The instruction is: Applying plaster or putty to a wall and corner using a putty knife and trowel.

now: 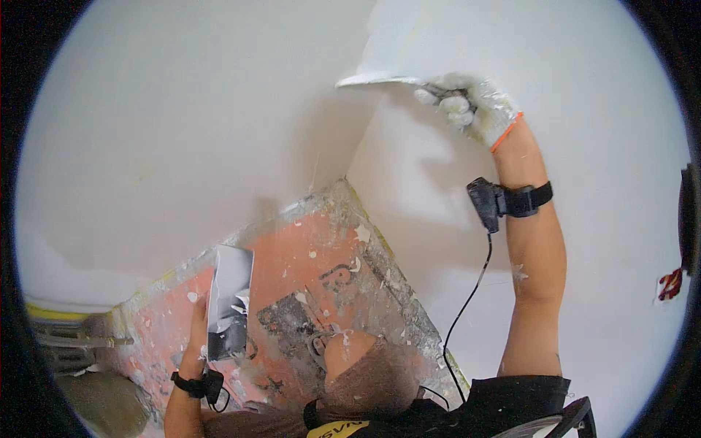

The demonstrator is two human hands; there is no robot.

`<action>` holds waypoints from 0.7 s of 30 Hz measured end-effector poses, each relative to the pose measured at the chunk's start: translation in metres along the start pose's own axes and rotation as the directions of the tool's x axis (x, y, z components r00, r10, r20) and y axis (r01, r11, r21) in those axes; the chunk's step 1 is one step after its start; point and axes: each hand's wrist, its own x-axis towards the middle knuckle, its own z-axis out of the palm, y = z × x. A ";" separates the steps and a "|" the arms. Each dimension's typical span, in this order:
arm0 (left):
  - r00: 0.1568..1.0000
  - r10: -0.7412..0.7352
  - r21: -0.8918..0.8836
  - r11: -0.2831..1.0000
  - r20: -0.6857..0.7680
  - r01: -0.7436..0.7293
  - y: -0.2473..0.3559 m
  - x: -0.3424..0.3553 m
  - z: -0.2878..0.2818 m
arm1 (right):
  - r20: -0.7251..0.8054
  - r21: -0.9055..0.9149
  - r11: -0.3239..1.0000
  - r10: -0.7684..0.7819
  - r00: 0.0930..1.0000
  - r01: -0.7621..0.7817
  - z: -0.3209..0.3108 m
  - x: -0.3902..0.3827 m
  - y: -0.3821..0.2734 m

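Your gloved right hand point(471, 109) has its fingers curled tightly round a wide putty knife point(376, 79); the white-coated blade seems to touch the wall point(438, 44) at the corner; your left hand point(198, 321) grips a mud pan point(232, 285) by its side, low over the plaster-spattered reddish floor covering point(281, 252), the thumb extended, the other fingers hidden.

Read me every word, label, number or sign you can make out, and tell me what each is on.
Black shirt: dark lettering on a yellow patch, cut off by the lower edge; I won't copy it out.
Red floor surface: dark marks, too spattered to read.
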 end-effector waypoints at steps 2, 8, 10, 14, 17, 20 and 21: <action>0.999 0.019 0.060 0.998 -0.049 -0.016 -0.002 0.005 0.002 | 0.152 -0.013 0.999 -0.043 0.988 0.045 -0.006 -0.023 -0.029; 0.997 0.037 -0.056 0.998 0.074 -0.033 0.010 -0.005 0.019 | -0.008 -0.272 0.796 -0.564 0.826 0.541 -0.023 -0.058 0.016; 0.998 0.003 -0.085 0.996 -0.068 -0.009 -0.004 -0.007 0.021 | -0.079 -0.378 0.686 -0.693 0.717 0.622 -0.011 -0.048 0.037; 0.868 0.475 0.604 0.737 -0.142 -0.305 -0.024 0.033 0.007 | -0.130 -0.533 0.466 -0.870 0.476 0.706 0.008 -0.022 0.047; 0.885 0.457 0.529 0.774 -0.086 -0.348 -0.005 0.043 0.013 | -0.077 -0.802 0.225 -0.957 0.279 0.554 0.028 -0.034 0.011; 0.902 0.431 0.440 0.815 -0.026 -0.376 0.006 0.054 0.022 | 0.020 -0.854 0.033 -0.995 0.097 0.520 0.039 -0.032 -0.030; 0.907 0.420 0.407 0.829 -0.001 -0.384 0.012 0.059 0.024 | 0.030 -0.868 -0.005 -0.999 0.042 0.497 0.044 -0.030 -0.043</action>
